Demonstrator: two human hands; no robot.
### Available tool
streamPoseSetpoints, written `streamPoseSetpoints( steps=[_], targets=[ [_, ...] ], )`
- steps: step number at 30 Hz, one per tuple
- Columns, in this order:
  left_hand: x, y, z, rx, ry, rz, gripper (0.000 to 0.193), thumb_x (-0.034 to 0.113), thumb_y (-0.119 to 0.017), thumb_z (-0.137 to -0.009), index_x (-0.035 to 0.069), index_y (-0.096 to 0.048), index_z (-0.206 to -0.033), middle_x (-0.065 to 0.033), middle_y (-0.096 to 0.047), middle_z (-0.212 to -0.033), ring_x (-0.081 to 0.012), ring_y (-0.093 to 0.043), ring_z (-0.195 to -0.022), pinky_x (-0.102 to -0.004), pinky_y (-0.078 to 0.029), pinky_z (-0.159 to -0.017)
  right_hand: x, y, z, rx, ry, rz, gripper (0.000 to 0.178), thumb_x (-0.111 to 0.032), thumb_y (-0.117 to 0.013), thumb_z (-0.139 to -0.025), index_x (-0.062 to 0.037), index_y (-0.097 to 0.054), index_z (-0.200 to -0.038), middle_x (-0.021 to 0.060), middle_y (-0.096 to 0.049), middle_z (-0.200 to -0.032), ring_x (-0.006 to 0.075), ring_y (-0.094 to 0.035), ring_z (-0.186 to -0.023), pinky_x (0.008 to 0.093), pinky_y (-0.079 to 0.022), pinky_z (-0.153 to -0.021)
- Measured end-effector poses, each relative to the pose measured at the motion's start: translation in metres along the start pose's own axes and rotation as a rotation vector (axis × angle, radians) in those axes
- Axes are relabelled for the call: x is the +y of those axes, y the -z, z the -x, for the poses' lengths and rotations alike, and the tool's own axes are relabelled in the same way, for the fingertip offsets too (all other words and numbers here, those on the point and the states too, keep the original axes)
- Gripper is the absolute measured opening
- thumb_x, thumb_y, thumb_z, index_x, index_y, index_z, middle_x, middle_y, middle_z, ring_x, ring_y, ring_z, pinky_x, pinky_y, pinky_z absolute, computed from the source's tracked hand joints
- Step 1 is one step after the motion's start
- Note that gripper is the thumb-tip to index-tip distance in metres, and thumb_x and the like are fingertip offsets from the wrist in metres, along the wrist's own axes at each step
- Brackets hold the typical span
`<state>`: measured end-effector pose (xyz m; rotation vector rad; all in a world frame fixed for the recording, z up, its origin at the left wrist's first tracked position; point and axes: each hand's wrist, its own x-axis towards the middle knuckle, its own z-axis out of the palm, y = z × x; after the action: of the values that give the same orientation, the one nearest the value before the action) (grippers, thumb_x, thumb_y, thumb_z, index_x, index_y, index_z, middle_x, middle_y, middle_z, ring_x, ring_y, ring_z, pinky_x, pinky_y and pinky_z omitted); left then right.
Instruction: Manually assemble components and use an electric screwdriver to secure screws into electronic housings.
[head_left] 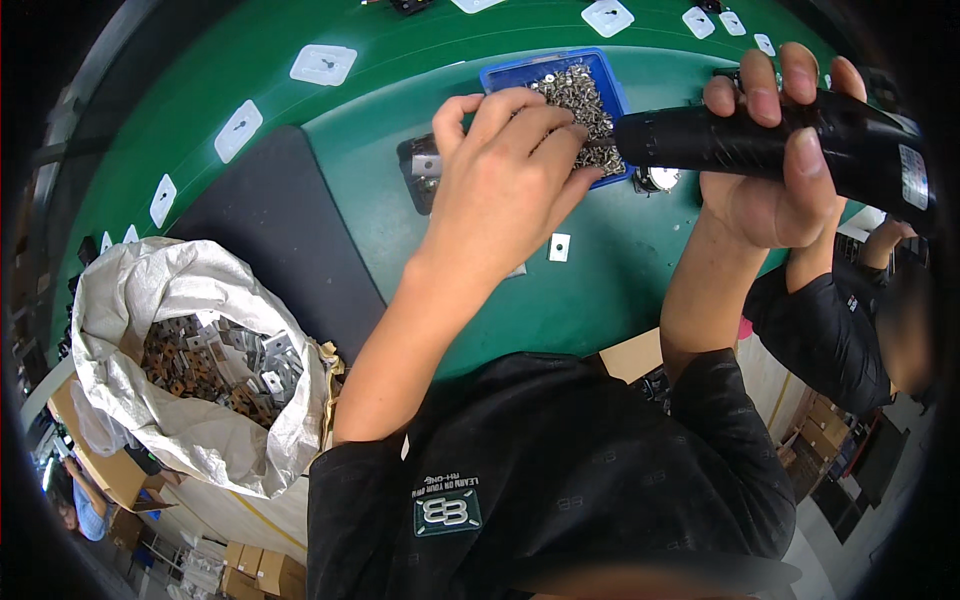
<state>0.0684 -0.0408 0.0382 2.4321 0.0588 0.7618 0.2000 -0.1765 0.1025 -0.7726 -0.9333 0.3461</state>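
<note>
Black power driver (pixel 730 140) lay gripped in the curled right hand (pixel 768 207), its tip beside the half-curled left hand (pixel 500 165), contents indiscernible, over a blue tray (pixel 615 84) of screws (pixel 575 90).

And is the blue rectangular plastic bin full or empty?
Not empty: the blue bin holds many small silvery metal screws. The left hand hides part of it, so I cannot tell exactly how full.

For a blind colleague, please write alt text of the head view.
The right hand holds a black tool, pointed toward the left hand near a blue bin of small metal screws. At left, a white sack holds metal pieces.
</note>
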Motion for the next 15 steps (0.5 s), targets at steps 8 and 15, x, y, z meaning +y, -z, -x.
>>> streamPoseSetpoints(
  steps=[8, 15],
  targets=[
    [-0.003, -0.01, -0.003, 0.032, 0.003, 0.063, 0.009, 0.011, -0.072, -0.071, 0.01, -0.069, -0.08, 0.0017, -0.065, -0.076, -0.0138, -0.059, -0.086, -0.0355, -0.031, -0.088, -0.011, 0.0, -0.001, 0.0, -0.025, -0.018, 0.052, -0.01, -0.055, -0.076, -0.015, -0.039, -0.126, 0.0045, -0.044, -0.105, 0.0159, -0.046, -0.091, 0.0356, -0.041, -0.08],
    [-0.006, -0.004, -0.004, 0.077, 0.081, 0.235, 0.009, 0.013, -0.074, -0.069, 0.012, -0.069, -0.078, 0.0003, -0.066, -0.075, -0.0145, -0.061, -0.08, -0.03, -0.036, -0.08, -0.024, -0.001, 0.003, 0.096, 0.006, -0.124, 0.047, -0.01, -0.057, -0.073, -0.0123, -0.04, -0.117, 0.0041, -0.045, -0.102, 0.0145, -0.046, -0.089, 0.0321, -0.042, -0.077]
  ],
)
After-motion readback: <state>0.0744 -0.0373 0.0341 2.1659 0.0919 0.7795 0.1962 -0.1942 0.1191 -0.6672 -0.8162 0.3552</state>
